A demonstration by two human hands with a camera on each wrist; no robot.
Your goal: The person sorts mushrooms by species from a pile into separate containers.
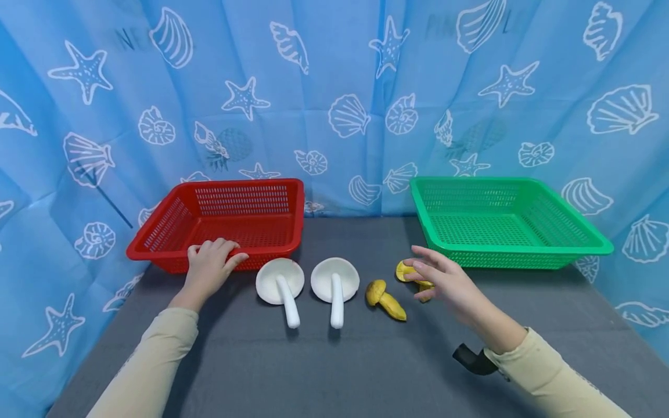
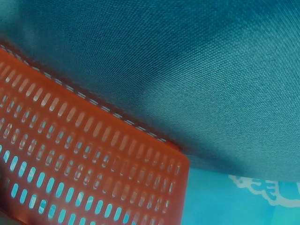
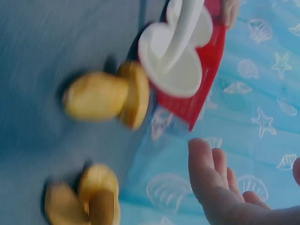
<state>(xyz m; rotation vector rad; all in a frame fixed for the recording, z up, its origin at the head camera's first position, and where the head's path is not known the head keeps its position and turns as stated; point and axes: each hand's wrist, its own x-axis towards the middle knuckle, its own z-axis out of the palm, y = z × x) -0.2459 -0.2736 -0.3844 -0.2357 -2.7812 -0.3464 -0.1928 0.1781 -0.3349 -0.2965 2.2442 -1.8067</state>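
Observation:
My left hand (image 1: 209, 270) grips the front rim of the red basket (image 1: 251, 252), its fingers over the edge. In the left wrist view that basket's slotted wall (image 2: 93, 150) fills the lower left. My right hand (image 1: 446, 284) hovers with spread fingers, holding nothing, over yellow mushroom pieces (image 1: 402, 271) that it partly covers; whether they are one mushroom or two I cannot tell. Left of it lies a yellow-brown mushroom (image 1: 389, 303). Two white mushrooms, a left one (image 1: 268, 284) and a right one (image 1: 324, 284), lie with stems toward me. The right wrist view shows my right hand (image 3: 225, 192) apart from the mushrooms.
A green basket (image 1: 517, 251) stands at the back right of the grey-covered table (image 1: 313, 371). Behind both baskets hangs a blue curtain (image 1: 360, 69) with shell and starfish prints. A black object (image 1: 473, 360) shows beside my right cuff.

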